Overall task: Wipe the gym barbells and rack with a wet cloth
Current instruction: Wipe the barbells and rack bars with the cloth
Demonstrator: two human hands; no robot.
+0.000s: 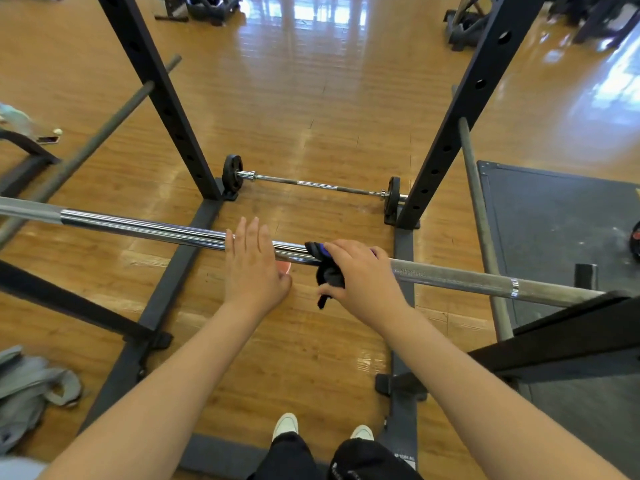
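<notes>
A long chrome barbell (138,227) lies across the black rack (162,98) at about waist height, running from the left edge to the lower right. My left hand (254,268) rests on the bar with straight fingers laid over it. Just to its right, my right hand (363,275) holds a dark cloth (327,271) with a blue edge against the bar, fingers curled over both; the cloth's tail hangs below. A second, smaller barbell (311,184) with black plates lies on the floor between the rack's two uprights.
The rack's base rails (166,289) run along the wooden floor on both sides of my feet. A dark rubber mat (561,230) lies at the right. A thin bar (479,209) leans by the right upright. Grey clothing (27,389) lies at lower left.
</notes>
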